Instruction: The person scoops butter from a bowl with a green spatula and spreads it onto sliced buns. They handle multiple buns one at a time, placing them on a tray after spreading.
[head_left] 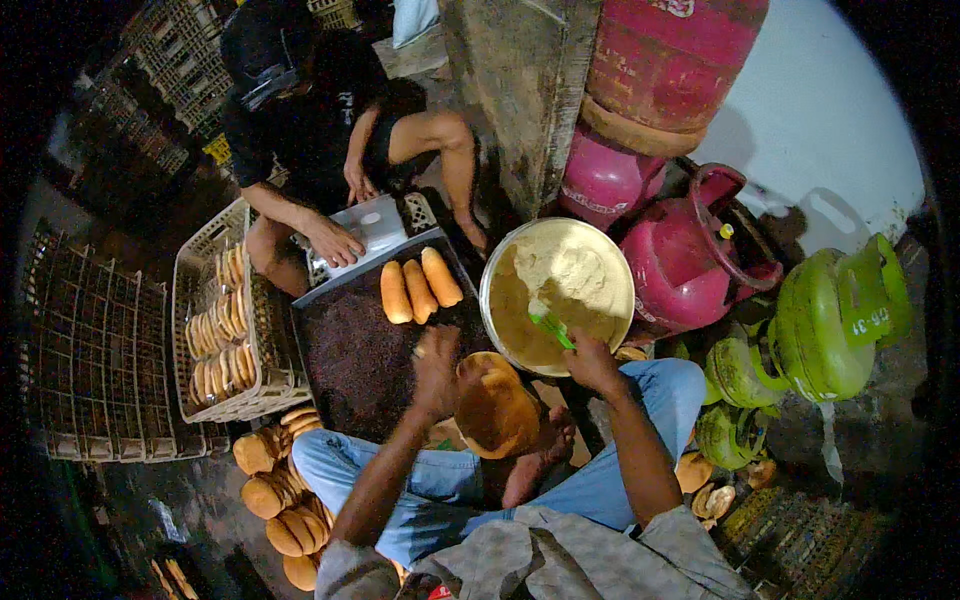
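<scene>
My right hand [596, 366] is closed around a green-handled spreader [551, 325], whose tip dips into a wide round tub [487, 300] of pale yellow cream [570, 262]. Motion smears my left hand [436, 374], which hovers over the near right corner of a tray of dark brown sprinkles [345, 345]; whether it holds anything does not show. Just beyond it, three long golden bread rolls [418, 290] lie side by side on the tray. Between my hands stands a round orange-brown container [497, 405], its inside smeared.
Across the tray, another person's hands [335, 240] rest on clear plastic bags [372, 226]. A beige crate [262, 385] of packed bread stands left, with round buns [265, 495] piled nearer me. Pink gas cylinders [675, 260] and green ones [830, 320] crowd the right.
</scene>
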